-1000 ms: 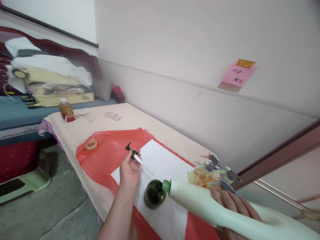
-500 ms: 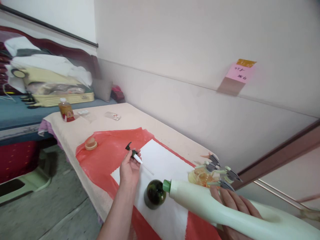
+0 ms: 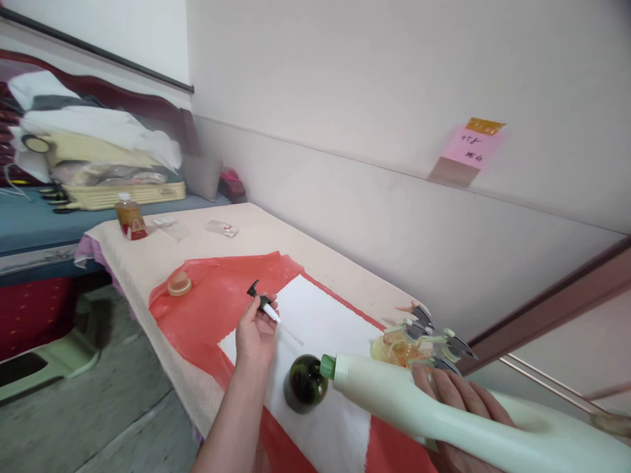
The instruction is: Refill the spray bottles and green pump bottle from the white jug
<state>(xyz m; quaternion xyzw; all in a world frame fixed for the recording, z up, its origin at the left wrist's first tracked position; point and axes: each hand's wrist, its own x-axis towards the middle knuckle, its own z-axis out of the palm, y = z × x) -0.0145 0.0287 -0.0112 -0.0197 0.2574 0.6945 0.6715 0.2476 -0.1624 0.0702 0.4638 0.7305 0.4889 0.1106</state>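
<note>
My left hand is closed around a dark pump dispenser top, its white stem and clear tube pointing down to the right. My right hand grips the handle of a large pale green jug, tilted almost level. The jug's green spout is at the upper right of a round dark green bottle; whether they touch I cannot tell, and no stream of liquid can be made out. The bottle rests on a white sheet over red plastic.
A roll of tape lies on the red plastic. Further back are an amber bottle and clear packaging. Behind the jug sits a container with grey-bladed, pale-handled things. A wall bounds the right side; a stool stands left.
Very little differs. The jug's spout has shifted very slightly to the left with my right hand; my left hand keeps the pump top in the same place.
</note>
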